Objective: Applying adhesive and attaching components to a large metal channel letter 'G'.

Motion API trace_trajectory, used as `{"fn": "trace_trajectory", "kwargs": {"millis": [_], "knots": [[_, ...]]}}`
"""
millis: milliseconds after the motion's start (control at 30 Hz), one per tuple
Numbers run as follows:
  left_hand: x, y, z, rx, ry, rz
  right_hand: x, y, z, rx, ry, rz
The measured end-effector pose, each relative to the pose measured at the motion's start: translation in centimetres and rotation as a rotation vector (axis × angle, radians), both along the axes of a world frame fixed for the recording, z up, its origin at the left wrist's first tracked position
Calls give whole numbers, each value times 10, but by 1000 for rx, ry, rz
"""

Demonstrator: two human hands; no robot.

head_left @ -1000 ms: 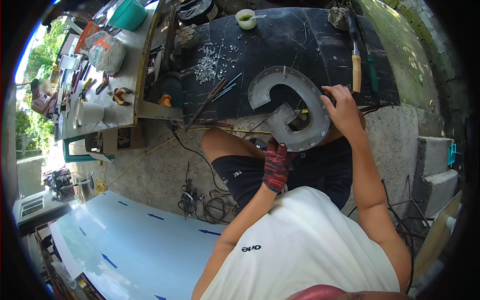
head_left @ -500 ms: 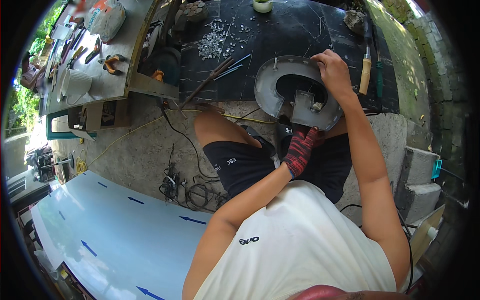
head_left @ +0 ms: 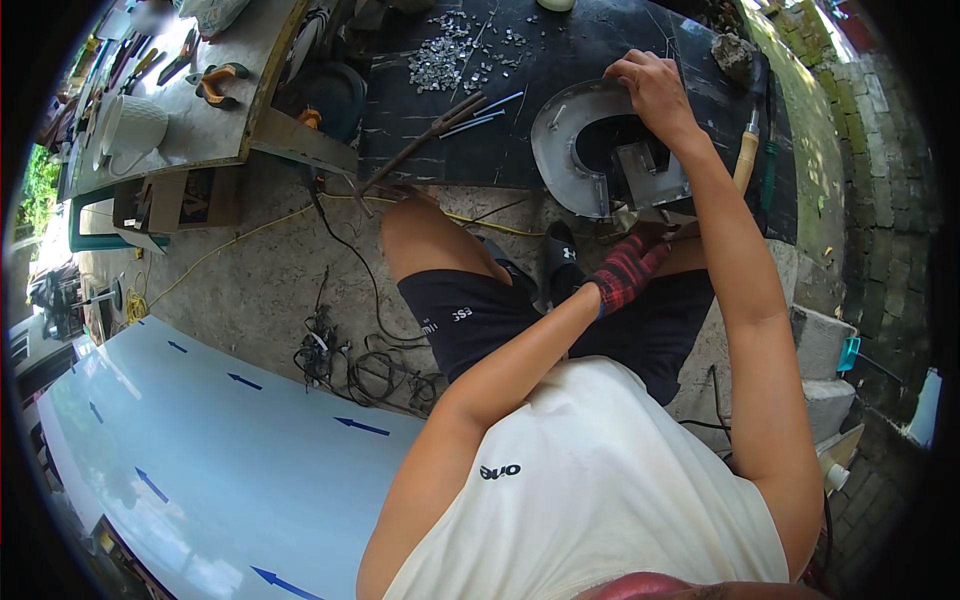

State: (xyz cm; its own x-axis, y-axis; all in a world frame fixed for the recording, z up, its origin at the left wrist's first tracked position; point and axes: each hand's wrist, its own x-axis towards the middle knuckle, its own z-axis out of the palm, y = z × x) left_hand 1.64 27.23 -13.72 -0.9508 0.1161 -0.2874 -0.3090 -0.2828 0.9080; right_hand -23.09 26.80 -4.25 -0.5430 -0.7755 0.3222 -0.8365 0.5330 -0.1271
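One curved grey metal piece at the near edge of the black table, its rim clamped and partly hidden by the right hand.
Gloved left hand just below, grip unclear; leftward lie two blue rods, toward the right edge one stone and two handled tools.

Grey letter, white-veined black tabletop

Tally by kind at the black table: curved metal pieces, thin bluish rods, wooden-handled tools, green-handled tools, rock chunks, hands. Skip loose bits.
Curved metal piece: 1
Thin bluish rods: 2
Wooden-handled tool: 1
Green-handled tool: 1
Rock chunk: 1
Hands: 2 (gloved left hand, bare right hand)
Total: 8
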Motion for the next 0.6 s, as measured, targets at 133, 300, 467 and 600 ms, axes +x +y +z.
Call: {"fn": "trace_trajectory", "kwargs": {"millis": [133,300,467,600], "knots": [[47,-46,14,-82,91,-114,-3,4,1,18,8,-15],[85,-144,67,-198,153,267,4,-7,21,-117,-177,-99],[90,-225,58,-571,296,712,7,-41,28,-145,-442,-62],[82,-239,36,-621,300,708,7,-72,30,-106,-474,-80]]}}
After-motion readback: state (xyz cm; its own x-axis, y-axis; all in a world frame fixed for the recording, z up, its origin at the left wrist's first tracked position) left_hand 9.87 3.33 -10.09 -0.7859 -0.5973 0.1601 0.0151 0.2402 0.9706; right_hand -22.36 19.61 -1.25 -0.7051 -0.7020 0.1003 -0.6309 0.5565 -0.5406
